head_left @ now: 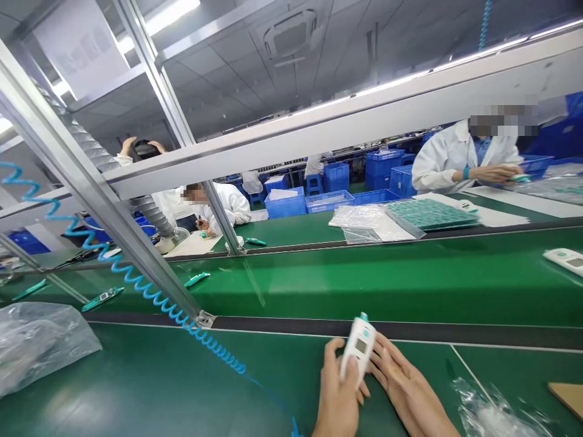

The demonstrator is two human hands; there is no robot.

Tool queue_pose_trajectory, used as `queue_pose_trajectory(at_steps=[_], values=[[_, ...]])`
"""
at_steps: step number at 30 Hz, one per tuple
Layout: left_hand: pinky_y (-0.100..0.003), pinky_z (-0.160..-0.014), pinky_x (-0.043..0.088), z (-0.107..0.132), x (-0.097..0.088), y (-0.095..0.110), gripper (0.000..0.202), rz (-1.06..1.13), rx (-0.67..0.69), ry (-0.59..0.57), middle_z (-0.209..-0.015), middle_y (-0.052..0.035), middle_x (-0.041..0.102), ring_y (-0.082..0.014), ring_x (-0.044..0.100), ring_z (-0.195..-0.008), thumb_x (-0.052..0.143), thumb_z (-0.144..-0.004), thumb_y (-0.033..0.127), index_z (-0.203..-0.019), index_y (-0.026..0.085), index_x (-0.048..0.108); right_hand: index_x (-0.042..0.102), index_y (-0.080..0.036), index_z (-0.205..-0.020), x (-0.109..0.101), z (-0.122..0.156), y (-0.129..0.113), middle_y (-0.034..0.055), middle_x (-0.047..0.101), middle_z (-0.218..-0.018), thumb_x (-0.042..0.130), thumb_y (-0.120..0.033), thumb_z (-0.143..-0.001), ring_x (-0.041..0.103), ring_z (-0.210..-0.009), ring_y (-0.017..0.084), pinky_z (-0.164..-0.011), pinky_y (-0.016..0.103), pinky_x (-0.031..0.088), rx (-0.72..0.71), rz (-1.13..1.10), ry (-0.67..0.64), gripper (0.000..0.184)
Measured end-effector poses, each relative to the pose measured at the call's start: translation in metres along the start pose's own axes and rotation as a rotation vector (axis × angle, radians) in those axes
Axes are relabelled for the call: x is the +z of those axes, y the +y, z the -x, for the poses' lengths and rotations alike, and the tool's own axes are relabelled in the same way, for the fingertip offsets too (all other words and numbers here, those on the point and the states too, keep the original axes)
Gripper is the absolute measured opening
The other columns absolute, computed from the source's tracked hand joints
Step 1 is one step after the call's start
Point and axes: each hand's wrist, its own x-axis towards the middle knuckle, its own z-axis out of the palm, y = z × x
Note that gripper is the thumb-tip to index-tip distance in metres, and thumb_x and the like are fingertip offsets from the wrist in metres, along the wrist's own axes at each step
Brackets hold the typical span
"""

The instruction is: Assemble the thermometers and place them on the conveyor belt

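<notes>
A white ear thermometer [359,349] with a teal tip, a teal button and a small dark display stands tilted over the green bench. My left hand [337,391] is closed around its lower part, with the thumb across the front. My right hand [405,382] is beside it on the right, fingers stretched out. Its fingertips reach the thermometer's edge and are partly hidden behind it; I cannot tell how firmly they touch. Crumpled clear plastic [496,413] lies to the right of my right hand.
A green conveyor belt [364,279] runs beyond the bench, with another white thermometer [567,261] at right and teal devices [102,299] at left. A blue coiled hose [168,306] hangs by a metal post [104,188]. A plastic bag [40,343] lies left. Co-workers [469,152] sit across.
</notes>
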Motion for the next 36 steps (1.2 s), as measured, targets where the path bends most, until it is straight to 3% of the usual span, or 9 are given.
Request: queue_pose_trajectory(at_steps=[3, 5, 9, 12, 15, 18, 21, 27, 36], values=[[-0.027, -0.063, 0.047, -0.019, -0.026, -0.001, 0.063, 0.062, 0.047, 0.181, -0.104, -0.0157, 0.071, -0.0156, 0.063, -0.071, 0.056, -0.083, 0.065, -0.119, 0.014, 0.051, 0.07, -0.031, -0.118, 0.006, 0.006, -0.003, 0.0064, 0.057, -0.141, 0.084, -0.046, -0.071, 0.057, -0.122, 0.03, -0.109, 0.046, 0.042, -0.031, 0.026, -0.002, 0.052], [-0.026, -0.05, 0.039, -0.04, -0.052, 0.004, 0.06, -0.02, -0.002, 0.285, -0.099, -0.0155, 0.072, -0.0125, 0.056, -0.054, 0.06, -0.079, 0.064, -0.111, 0.015, 0.05, 0.071, -0.029, -0.116, 0.011, 0.009, -0.004, 0.0076, 0.06, -0.137, 0.086, -0.044, -0.069, 0.059, -0.116, 0.028, -0.109, 0.047, 0.04, -0.051, 0.034, 0.016, 0.051], [-0.024, -0.046, 0.032, -0.097, -0.092, 0.027, 0.048, -0.263, -0.081, 0.312, -0.085, -0.0128, 0.074, -0.0101, 0.047, -0.042, 0.062, -0.081, 0.05, -0.109, 0.013, 0.05, 0.074, -0.027, -0.109, 0.015, 0.006, -0.003, 0.0087, 0.067, -0.123, 0.092, -0.036, -0.058, 0.063, -0.099, 0.024, -0.105, 0.044, 0.042, -0.097, -0.038, 0.036, 0.055], [-0.025, -0.055, 0.042, -0.135, -0.098, 0.044, 0.035, -0.305, -0.058, 0.307, -0.101, -0.0149, 0.073, -0.0136, 0.062, -0.06, 0.053, -0.09, 0.04, -0.112, 0.013, 0.053, 0.075, -0.026, -0.107, 0.013, 0.003, 0.0, 0.0087, 0.068, -0.119, 0.094, -0.029, -0.052, 0.063, -0.092, 0.022, -0.097, 0.042, 0.046, -0.102, -0.066, 0.027, 0.058], [-0.033, -0.085, 0.049, -0.154, -0.093, 0.05, 0.041, -0.416, -0.021, 0.4, -0.122, -0.0156, 0.067, -0.0223, 0.067, -0.101, 0.056, -0.09, 0.036, -0.125, 0.015, 0.051, 0.074, -0.026, -0.108, 0.011, 0.003, 0.0, 0.0083, 0.067, -0.12, 0.094, -0.028, -0.052, 0.062, -0.092, 0.021, -0.095, 0.04, 0.047, -0.101, -0.076, 0.028, 0.06], [-0.045, -0.106, 0.038, -0.15, -0.085, 0.04, 0.048, -0.578, -0.003, 0.535, -0.136, -0.0206, 0.056, -0.0318, 0.053, -0.126, 0.057, -0.089, 0.03, -0.133, 0.011, 0.047, 0.074, -0.025, -0.109, 0.011, 0.003, -0.001, 0.0086, 0.067, -0.12, 0.094, -0.029, -0.052, 0.062, -0.092, 0.02, -0.093, 0.036, 0.047, -0.078, -0.088, 0.025, 0.061], [-0.051, -0.112, 0.029, -0.127, -0.079, 0.022, 0.043, -0.709, 0.038, 0.621, -0.139, -0.0216, 0.05, -0.0362, 0.04, -0.136, 0.05, -0.092, 0.029, -0.131, 0.009, 0.05, 0.074, -0.023, -0.109, 0.012, 0.003, -0.003, 0.0087, 0.067, -0.118, 0.094, -0.027, -0.053, 0.061, -0.088, 0.017, -0.088, 0.033, 0.048, -0.052, -0.105, 0.028, 0.059], [-0.044, -0.096, 0.044, -0.089, -0.07, -0.006, 0.023, -1.009, 0.211, 0.612, -0.12, -0.0112, 0.063, -0.0306, 0.054, -0.115, 0.048, -0.093, 0.03, -0.101, 0.019, 0.066, 0.074, -0.024, -0.108, 0.01, 0.004, -0.005, 0.0062, 0.066, -0.116, 0.092, -0.026, -0.059, 0.057, -0.084, 0.014, -0.088, 0.03, 0.047, -0.043, -0.131, 0.008, 0.052], [-0.044, -0.092, 0.044, -0.1, -0.073, -0.009, 0.022, -1.104, 0.147, 0.546, -0.121, -0.0053, 0.066, -0.0288, 0.057, -0.112, 0.05, -0.093, 0.027, -0.096, 0.025, 0.071, 0.074, -0.029, -0.11, 0.006, 0.005, -0.01, 0.0036, 0.063, -0.12, 0.09, -0.023, -0.064, 0.057, -0.093, 0.015, -0.088, 0.026, 0.047, 0.019, -0.13, -0.03, 0.05]])
